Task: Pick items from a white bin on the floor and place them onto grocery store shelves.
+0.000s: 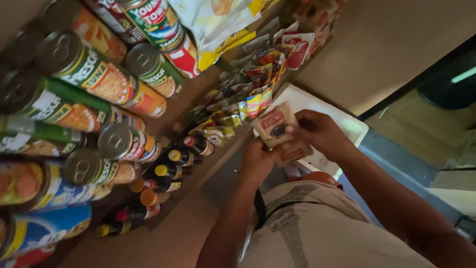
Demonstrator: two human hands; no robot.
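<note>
Apparently both hands (290,144) hold sachets (274,124)

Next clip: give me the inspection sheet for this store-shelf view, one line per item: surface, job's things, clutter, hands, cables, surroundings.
Surface: wooden shelves, stocked nearly full; dim light.
Job's things: small beige sachets with a red panel, held in front of the shelf edge; how many there are is hard to tell.
Clutter: stacked cans at the near end, small dark bottles with yellow and red caps below them, hanging sauce pouches farther along, pale bags on top.
Hands: left hand supports the sachets from below; right hand grips them at the side.
Cables: nothing seen.
Surroundings: white box under the hands, plain floor, dark doorway to one side.
</note>
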